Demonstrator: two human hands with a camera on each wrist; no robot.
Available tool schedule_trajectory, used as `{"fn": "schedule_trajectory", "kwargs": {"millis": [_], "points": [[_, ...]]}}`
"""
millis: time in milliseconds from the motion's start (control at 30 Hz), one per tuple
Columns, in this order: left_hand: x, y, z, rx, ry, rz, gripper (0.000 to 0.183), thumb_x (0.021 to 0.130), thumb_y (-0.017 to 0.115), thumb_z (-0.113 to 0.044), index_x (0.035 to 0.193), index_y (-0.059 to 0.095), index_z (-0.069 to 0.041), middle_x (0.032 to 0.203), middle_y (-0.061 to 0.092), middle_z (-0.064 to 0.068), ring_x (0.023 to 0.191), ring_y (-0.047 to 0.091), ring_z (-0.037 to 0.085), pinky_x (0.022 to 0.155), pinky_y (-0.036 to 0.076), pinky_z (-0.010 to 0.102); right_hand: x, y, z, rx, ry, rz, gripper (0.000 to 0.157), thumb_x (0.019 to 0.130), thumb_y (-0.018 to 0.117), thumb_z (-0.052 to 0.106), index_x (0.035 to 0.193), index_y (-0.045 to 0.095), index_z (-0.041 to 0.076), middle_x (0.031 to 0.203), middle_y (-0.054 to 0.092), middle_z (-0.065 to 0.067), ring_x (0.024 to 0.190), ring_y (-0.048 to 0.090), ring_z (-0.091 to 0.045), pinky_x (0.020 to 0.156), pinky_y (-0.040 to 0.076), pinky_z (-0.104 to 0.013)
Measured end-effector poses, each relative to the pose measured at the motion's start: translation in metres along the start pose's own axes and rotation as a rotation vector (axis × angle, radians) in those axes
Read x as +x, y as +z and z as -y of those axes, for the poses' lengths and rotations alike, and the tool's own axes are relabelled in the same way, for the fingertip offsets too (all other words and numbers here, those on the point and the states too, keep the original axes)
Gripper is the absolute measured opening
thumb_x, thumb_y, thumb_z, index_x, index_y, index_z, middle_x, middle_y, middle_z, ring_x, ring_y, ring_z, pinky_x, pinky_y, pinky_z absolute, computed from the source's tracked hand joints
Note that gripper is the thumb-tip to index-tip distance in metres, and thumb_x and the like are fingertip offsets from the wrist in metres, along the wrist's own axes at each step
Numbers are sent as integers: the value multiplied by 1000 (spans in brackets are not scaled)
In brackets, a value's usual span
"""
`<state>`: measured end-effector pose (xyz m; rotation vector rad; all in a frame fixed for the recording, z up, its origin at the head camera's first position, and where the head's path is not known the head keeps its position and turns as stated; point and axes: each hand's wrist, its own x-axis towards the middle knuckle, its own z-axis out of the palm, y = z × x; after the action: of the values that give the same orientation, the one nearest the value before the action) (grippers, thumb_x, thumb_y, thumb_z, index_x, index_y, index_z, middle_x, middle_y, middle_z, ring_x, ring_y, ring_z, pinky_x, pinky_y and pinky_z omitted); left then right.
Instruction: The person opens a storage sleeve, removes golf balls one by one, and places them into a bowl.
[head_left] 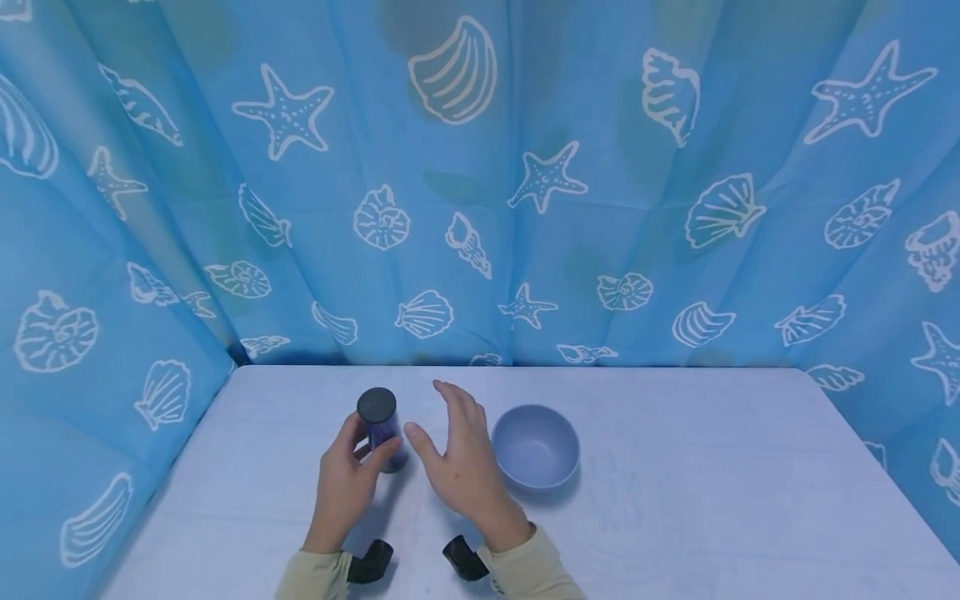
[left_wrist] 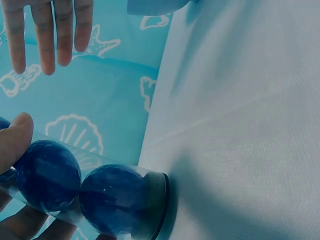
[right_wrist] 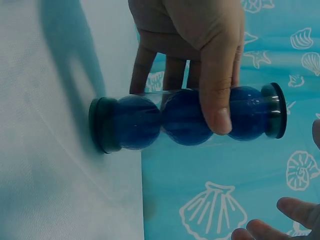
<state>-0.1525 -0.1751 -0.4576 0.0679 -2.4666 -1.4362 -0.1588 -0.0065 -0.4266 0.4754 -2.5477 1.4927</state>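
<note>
While the left hand [head_left: 348, 487] holds it, a clear tube [head_left: 384, 431] stands on end near the left side of the desk [head_left: 697, 467]. It is see-through and shiny, round like a can but long and thin. Three big blue balls [right_wrist: 137, 122] sit inside in a row, one on top of the next. Each end has a dark, flat, round lid [head_left: 377, 405]. The long way of the tube runs nearly straight up and down, with one lid facing up and the other facing down to the desk. It is hard to tell if the low lid touches the desk or is just above it. The left fingers and thumb are clamped round the tube. The right hand [head_left: 461, 467] holds nothing, its thumb and fingers apart, between the tube and a blue bowl [head_left: 536, 450].
</note>
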Motion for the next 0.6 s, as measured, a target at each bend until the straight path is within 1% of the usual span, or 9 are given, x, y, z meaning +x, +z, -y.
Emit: {"fn": "schedule_trajectory", "kwargs": {"millis": [200, 300, 467, 600], "points": [[-1, 0, -2, 7, 13, -23, 59, 93, 75, -16, 144, 48, -4, 142, 56, 19, 130, 53, 40, 104, 46, 57, 0, 0, 3, 15, -4, -8, 68, 101, 55, 50, 153, 36, 11, 156, 36, -12, 142, 35, -28, 114, 36, -56], [0, 0, -3, 14, 36, -36, 59, 91, 75, -14, 143, 50, -3, 141, 57, 19, 129, 54, 40, 103, 46, 58, 0, 0, 3, 16, -9, -16, 67, 101, 55, 49, 153, 37, 11, 155, 38, -11, 142, 36, -28, 114, 36, -55], [0, -1, -5, 37, 94, -65, 58, 89, 77, -11, 140, 53, -1, 139, 59, 20, 128, 55, 41, 101, 47, 60, -1, 0, 4, 12, -6, -23, 67, 101, 54, 50, 153, 37, 13, 154, 39, -10, 140, 38, -26, 113, 38, -52], [-1, -2, -7, 46, 105, -82, 57, 88, 79, -11, 139, 55, -2, 138, 59, 20, 128, 55, 41, 101, 47, 61, -1, 0, 4, 31, -11, -27, 67, 101, 55, 49, 153, 37, 12, 153, 40, -10, 136, 43, -27, 109, 42, -52]]}}
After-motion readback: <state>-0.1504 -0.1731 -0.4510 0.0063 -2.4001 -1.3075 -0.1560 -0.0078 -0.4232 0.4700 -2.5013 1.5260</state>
